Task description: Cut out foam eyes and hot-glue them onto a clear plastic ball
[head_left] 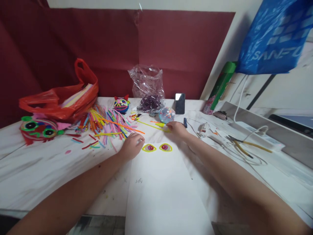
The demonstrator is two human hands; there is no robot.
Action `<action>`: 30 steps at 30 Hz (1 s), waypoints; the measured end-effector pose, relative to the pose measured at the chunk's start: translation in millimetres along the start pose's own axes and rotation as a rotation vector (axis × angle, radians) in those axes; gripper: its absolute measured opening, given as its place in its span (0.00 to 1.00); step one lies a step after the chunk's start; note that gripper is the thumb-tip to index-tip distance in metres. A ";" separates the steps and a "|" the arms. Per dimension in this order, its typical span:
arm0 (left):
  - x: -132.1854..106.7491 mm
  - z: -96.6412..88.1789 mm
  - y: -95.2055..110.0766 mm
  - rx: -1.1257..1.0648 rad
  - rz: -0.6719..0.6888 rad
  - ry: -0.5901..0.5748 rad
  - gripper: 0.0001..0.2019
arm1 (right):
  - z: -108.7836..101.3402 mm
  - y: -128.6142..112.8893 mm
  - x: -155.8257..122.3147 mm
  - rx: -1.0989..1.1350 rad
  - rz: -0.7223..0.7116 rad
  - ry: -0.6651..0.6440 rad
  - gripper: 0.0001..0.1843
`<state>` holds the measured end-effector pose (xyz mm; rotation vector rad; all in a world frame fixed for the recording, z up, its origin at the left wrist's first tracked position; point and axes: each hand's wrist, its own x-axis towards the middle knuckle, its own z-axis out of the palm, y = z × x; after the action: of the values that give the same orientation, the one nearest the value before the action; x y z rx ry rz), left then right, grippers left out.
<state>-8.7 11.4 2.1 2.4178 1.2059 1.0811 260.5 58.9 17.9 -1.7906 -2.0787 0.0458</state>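
Observation:
My left hand [132, 144] rests on the table with its fingers curled, just left of two yellow-rimmed paper eyes [157, 148] that lie at the top of a white sheet [161, 186]. What it pinches, if anything, is hidden. My right hand [178, 128] reaches further back, fingers closed on the end of a thin yellow strip [153, 124], close to a small clear ball [167, 114] with coloured bits on it.
A heap of coloured paper strips [107, 125] lies left of centre, with a red plastic bag [66, 96], a paper mask [40, 128], a decorated cat-eared ball [121, 104], a clear bag [148, 89], a phone [180, 103], pliers [242, 145] and cables to the right.

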 end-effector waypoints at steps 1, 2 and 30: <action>-0.8 1.5 1.1 0.014 0.020 -0.014 0.06 | 4.4 -10.6 6.8 -0.031 -0.025 -0.032 0.12; -1.6 2.8 2.1 0.025 0.036 -0.026 0.06 | 8.8 -21.1 14.3 -0.061 -0.044 -0.061 0.10; -0.4 3.7 -10.2 0.058 0.081 -0.038 0.07 | 29.9 -79.3 81.9 0.104 -0.065 -0.110 0.10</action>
<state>-12.3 18.0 -5.8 2.5387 1.1521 1.0309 167.8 129.8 34.6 -1.6921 -2.1666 0.2350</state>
